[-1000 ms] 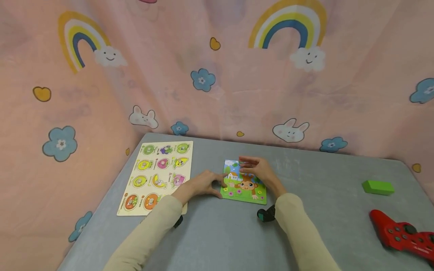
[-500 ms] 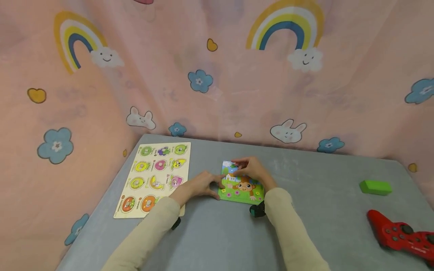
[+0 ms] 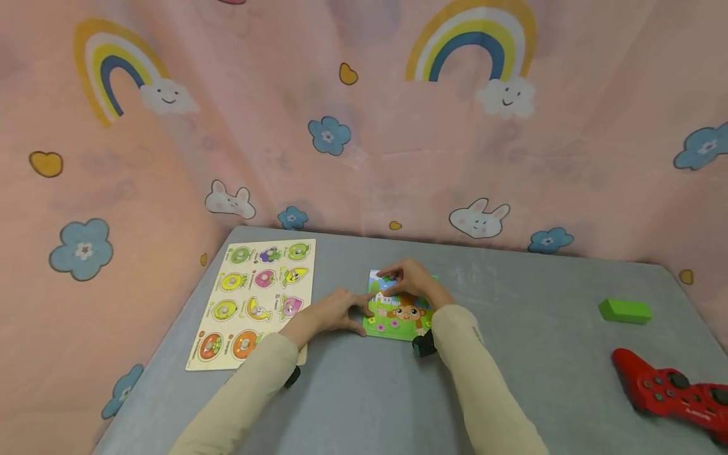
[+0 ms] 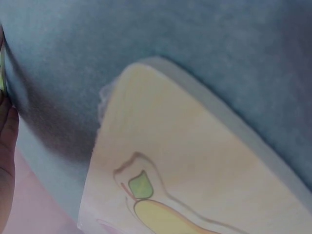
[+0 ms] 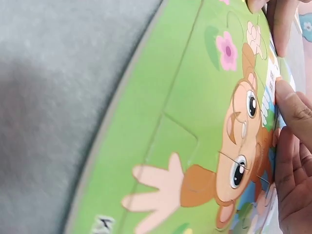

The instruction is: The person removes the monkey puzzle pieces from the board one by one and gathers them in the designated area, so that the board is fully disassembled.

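Observation:
A monkey picture jigsaw puzzle (image 3: pixel 392 325) lies on the grey table in the head view, green along its near edge. My left hand (image 3: pixel 335 311) is at its left side, thumb and index finger spread apart and touching the edge. Over the upper part is my right hand (image 3: pixel 412 279), fingers bent, thumb and index finger pinching a puzzle piece (image 3: pixel 389 279) in the blue-sky area; the palm side covers the upper right. In the right wrist view, the right thumb (image 5: pixel 295 107) comes down by the house, and left fingertips (image 5: pixel 282 29) rest at the far edge.
Left of the puzzle lies a cream fruit peg board (image 3: pixel 193 363), partly under the left forearm; its corner fills the left wrist view. A green block (image 3: pixel 625 311) and a red game controller (image 3: pixel 671 392) are at the right. A pink patterned curtain (image 3: pixel 375 189) hangs behind.
The right hand has shifted left across the puzzle's upper part, and its thumb and index finger have drawn in around a piece. The left hand stays at the left edge. The head view has panned slightly.

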Motion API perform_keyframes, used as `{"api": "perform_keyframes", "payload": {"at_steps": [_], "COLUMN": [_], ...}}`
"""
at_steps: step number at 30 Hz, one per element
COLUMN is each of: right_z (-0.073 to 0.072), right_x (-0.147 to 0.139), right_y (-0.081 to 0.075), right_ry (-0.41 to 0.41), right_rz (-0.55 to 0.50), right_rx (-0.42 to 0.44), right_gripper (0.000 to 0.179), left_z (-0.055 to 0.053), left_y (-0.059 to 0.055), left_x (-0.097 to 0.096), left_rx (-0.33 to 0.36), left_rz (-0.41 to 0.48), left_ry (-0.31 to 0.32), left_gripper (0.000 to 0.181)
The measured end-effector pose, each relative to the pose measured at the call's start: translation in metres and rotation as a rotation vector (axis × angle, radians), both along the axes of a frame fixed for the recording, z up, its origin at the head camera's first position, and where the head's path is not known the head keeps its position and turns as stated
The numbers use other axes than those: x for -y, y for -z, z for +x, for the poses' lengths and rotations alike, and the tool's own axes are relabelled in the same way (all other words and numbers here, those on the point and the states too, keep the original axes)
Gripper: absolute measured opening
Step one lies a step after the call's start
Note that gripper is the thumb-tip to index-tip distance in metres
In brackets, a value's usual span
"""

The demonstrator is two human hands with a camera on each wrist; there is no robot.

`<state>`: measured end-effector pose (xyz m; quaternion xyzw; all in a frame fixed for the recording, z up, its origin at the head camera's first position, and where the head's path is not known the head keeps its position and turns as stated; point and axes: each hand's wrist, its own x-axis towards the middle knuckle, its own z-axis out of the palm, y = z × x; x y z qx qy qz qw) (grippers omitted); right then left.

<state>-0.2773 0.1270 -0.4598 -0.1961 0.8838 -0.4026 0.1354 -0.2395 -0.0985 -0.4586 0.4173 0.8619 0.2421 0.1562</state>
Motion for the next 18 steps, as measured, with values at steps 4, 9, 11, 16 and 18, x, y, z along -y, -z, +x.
{"api": "perform_keyframes", "payload": {"at_steps": [4,9,11,16,18], "right_z": [-0.0022,-0.0048,-0.0057,-0.0066,-0.0064], "right_x": [0.0003,0.0034,0.0052,0.0071,0.007], "right_y": [-0.0021,-0.0056,-0.0071,-0.0085,-0.0082], "right_ry": [-0.028,-0.045,-0.06,-0.068,-0.066], "right_rz": [0.011,0.068,0.085,0.098,0.104], "right_rx": [0.016,0.039,0.038,0.053,0.057], "right_gripper": [0.041,0.043,0.043,0.043,0.044], "left_z": [-0.0003,0.0004,0.0005,0.0005,0.0007], "left_y": [-0.001,-0.003,-0.0037,-0.0047,-0.0047], "left_x": [-0.001,-0.0013,-0.0008,-0.0011,-0.0017], "left_rx": [-0.026,-0.017,-0.015,-0.037,-0.042], "left_rz": [-0.018,-0.017,-0.014,-0.019,-0.026], "left_ry": [0.015,0.016,0.013,0.02,0.023], "left_gripper": [0.036,0.035,0.035,0.037,0.038]}}
